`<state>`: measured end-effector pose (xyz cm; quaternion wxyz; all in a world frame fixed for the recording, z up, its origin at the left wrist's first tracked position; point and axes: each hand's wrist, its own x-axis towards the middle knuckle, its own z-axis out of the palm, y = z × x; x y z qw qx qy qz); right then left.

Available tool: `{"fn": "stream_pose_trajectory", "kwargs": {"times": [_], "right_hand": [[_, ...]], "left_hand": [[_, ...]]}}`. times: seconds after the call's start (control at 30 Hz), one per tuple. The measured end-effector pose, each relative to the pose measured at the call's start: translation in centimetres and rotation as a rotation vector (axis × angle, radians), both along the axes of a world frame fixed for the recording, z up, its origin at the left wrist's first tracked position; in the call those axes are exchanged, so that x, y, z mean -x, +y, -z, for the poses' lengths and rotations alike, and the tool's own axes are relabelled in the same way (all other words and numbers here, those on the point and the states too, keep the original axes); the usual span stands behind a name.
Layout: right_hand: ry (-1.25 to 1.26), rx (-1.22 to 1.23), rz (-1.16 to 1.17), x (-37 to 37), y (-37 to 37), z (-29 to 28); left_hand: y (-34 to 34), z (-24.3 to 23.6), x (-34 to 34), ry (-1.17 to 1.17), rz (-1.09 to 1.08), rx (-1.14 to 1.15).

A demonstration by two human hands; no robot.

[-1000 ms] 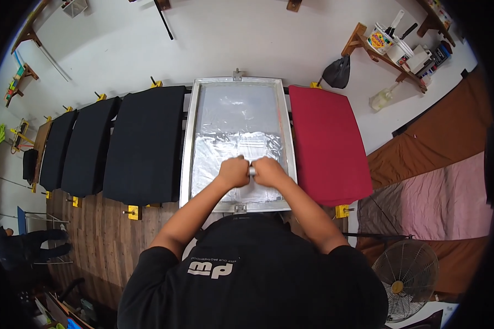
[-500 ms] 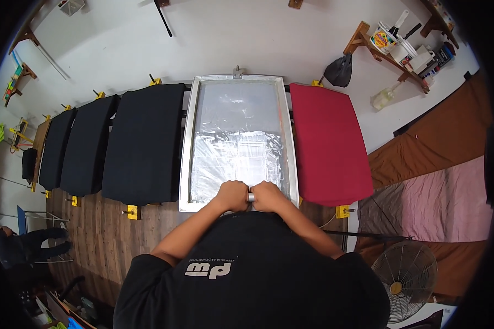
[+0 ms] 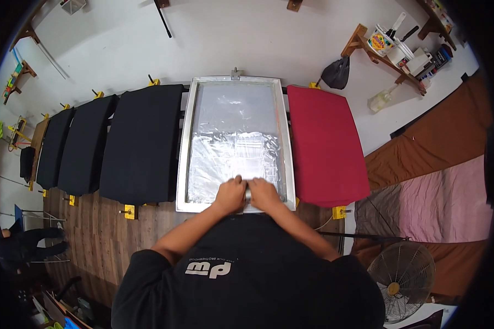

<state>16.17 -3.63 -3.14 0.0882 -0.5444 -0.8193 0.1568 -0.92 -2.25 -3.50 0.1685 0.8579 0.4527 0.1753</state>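
A silver-framed printing screen (image 3: 183, 148) lies lengthwise in front of me, its far end under a metal clamp. Shiny white ink (image 3: 214, 159) is smeared over the near half of its mesh; the far half looks grey. Side by side at the near end, my left hand (image 3: 231, 194) and my right hand (image 3: 263, 194) are closed round a squeegee (image 3: 248, 193). Only a short silver piece of its handle shows between my fists. The blade is hidden under my hands.
Black cloth-covered boards (image 3: 141, 145) line up on the left, and a red one (image 3: 328, 145) is close on the right. Yellow brackets (image 3: 129, 211) stick out at their ends. A fan (image 3: 400, 282) stands at lower right. A shelf (image 3: 381, 55) holds tubs. A person (image 3: 27, 244) is at far left.
Both hands have shifted slightly away from me on the screen, still gripping the squeegee. The whole view has moved a little.
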Motion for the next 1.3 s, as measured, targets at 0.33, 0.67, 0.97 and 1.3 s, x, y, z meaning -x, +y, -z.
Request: {"fn": "stream_pose_trajectory", "kwargs": {"times": [0.33,0.67,0.97,1.3], "right_hand": [[-0.045,0.261,-0.119,-1.7,6.5,-3.4],[-0.121,0.223,-0.119,-0.7,5.8,-1.5],[-0.075,0.385,-0.189,-0.7,3.4,-2.8],[0.019,0.063,0.066,0.0,4.2,-1.0]], "left_hand": [[6.1,-3.4,-0.1,0.236,0.047,0.335],[5.4,-1.3,-0.5,0.268,0.055,0.213],[3.1,-3.5,-0.1,0.355,0.110,0.446],[3.8,-0.7,-0.7,0.094,-0.033,0.025]]}}
